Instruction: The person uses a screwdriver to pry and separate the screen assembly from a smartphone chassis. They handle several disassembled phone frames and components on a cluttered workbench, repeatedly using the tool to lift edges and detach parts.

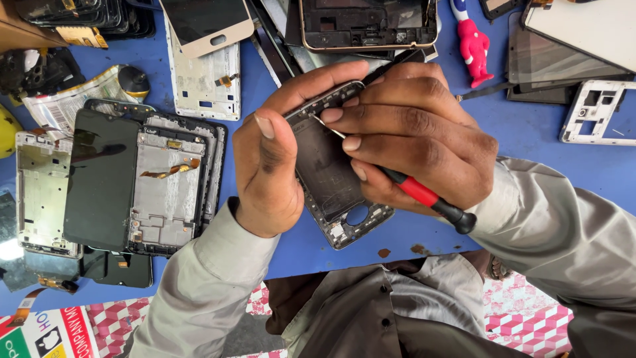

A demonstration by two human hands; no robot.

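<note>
Head view looks straight down on my two hands working above the blue work surface (530,139), and I read the step as prying or picking at the inside of a dark, worn phone frame with a grey metal rim and a round cut-out near its lower end (329,176). My left hand (275,162) cradles that frame clear of the surface, thumb laid along its left edge and fingers (318,83) curled over the top corner, so the frame is pinched firmly rather than lying loose. My right hand (417,142) is closed around a slim screwdriver with a red and black handle (427,197), its thin metal tip (329,128) resting near the upper left of the frame's inner face, just beside the left thumb. To do this well, I judge the tip should stay shallow and nearly flat to the panel, with pressure directed away from the thumb, since a slip there would run straight into it. The left grip looks best kept on the rim, not the dark panel, so the frame does not flex. I would keep the tool hand braced against the frame with its lower fingers for small, controlled moves. Round about lie a black phone screen panel (99,179) over a bare grey midframe (169,185) at left, a gold-rimmed phone shell (368,23) above, and a pink toy figure (474,46).
</note>
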